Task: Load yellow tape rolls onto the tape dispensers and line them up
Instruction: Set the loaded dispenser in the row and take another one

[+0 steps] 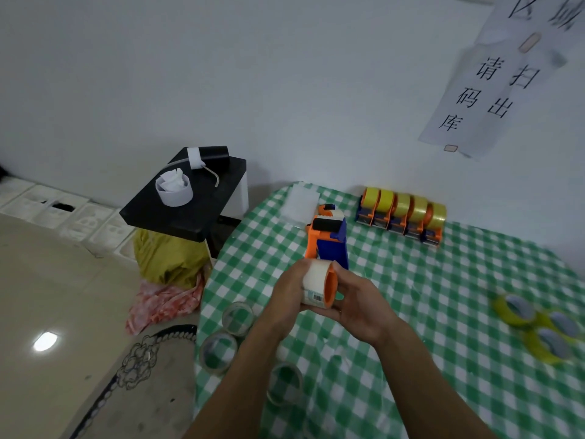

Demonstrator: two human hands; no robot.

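Observation:
Both hands hold an orange and blue tape dispenser (327, 239) above the checked table (443, 296). My left hand (289, 296) curls round the clear tape roll (315, 285) that sits on the dispenser's orange hub. My right hand (359, 304) grips the hub end from the right. At the back, against the wall, several dispensers loaded with yellow tape (402, 218) stand in a row. Three loose yellow tape rolls (538, 327) lie at the table's right side.
Three clear tape rolls (237, 318) lie near the table's left edge. A black stool-like stand (190, 213) with a white cup and a pump stands left of the table, over a yellow bag (164, 258). Paper signs hang on the wall.

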